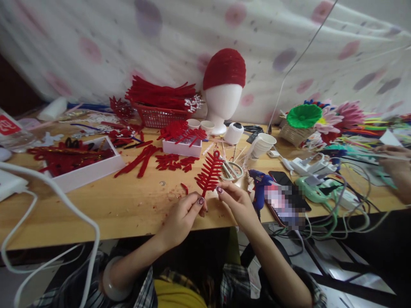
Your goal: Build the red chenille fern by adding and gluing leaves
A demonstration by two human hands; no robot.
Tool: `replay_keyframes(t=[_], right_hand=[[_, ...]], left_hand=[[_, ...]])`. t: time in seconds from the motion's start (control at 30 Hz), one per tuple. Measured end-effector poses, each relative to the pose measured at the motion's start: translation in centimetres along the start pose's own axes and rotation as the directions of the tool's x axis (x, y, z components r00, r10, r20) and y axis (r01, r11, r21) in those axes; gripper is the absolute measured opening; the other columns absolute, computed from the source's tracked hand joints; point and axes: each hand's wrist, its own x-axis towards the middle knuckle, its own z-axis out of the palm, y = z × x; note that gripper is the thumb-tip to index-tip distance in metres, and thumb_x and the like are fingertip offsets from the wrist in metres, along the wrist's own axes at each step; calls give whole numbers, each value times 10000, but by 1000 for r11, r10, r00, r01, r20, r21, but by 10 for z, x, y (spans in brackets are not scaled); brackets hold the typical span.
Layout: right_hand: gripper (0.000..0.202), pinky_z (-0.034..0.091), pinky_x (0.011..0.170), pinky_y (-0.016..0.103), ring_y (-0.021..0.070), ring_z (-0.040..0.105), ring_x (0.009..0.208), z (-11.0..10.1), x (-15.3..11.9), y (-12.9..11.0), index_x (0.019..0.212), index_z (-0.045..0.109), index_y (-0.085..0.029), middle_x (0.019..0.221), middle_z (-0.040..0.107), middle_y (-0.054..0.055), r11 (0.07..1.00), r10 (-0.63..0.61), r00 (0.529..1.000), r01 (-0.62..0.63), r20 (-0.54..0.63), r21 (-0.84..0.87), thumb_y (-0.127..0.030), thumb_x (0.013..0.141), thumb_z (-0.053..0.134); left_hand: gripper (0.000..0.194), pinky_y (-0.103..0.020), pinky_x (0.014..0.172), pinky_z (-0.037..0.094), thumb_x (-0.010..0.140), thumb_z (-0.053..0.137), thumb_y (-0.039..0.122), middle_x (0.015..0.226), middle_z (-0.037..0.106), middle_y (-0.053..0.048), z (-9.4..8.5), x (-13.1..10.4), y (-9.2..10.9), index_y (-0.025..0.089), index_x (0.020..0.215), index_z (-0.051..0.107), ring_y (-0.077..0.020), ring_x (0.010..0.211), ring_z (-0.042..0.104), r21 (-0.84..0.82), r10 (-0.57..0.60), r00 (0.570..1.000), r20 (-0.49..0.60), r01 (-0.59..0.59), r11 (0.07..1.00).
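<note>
Pinching the red chenille frond [210, 173] by its stem, your left hand [184, 212] is holding it left of the blue glue gun [258, 188]; your right hand [236, 202] is sitting at its lower leaflets, grip not showing clearly. You should be steadying the stem, barely pressing the fuzz.

Tabletop [135, 209], with a mannequin head [223, 100] at the rear middle
Left of the head stands a basket [160, 119] holding stems [160, 90]; before it, a small box [181, 148] with sprigs [183, 132] on top; farther left, an open box [88, 172] of pieces [69, 159]. The leaf-shaped piece [210, 173] is left of the scissors [237, 171]; right of them, a glue gun [259, 190], then a phone [276, 203].
</note>
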Motion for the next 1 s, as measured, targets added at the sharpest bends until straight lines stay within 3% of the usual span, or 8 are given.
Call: replay_keyframes(t=[0.33, 0.57, 1.0], right_hand=[[173, 466, 806, 296, 168, 584, 825, 1, -1, 0, 802, 699, -233, 825, 651, 2, 999, -26, 999, 28, -46, 42, -399, 765, 729], [234, 492, 787, 310, 182, 603, 824, 2, -1, 2, 843, 689, -223, 847, 675, 20, 999, -13, 999, 14, -51, 31, -437, 757, 728], [164, 441, 739, 281, 157, 557, 760, 1, -1, 5, 785, 675, -223, 776, 615, -4, 998, -56, 997, 55, -59, -16, -379, 784, 727]], left_hand=[[278, -273, 714, 421, 976, 407, 304, 739, 572, 8, -1, 0, 1, 204, 767, 559, -160, 723, 558, 39, 18, 1000, -12, -18, 999], [278, -270, 706, 432, 967, 412, 292, 719, 573, 8, -1, 1, 3, 204, 749, 561, -160, 704, 559, 59, 34, 999, -18, -33, 998], [280, -271, 730, 430, 964, 422, 281, 743, 587, 1, -1, 1, 5, 201, 744, 575, -167, 741, 570, 99, 40, 999, -15, -39, 994]])
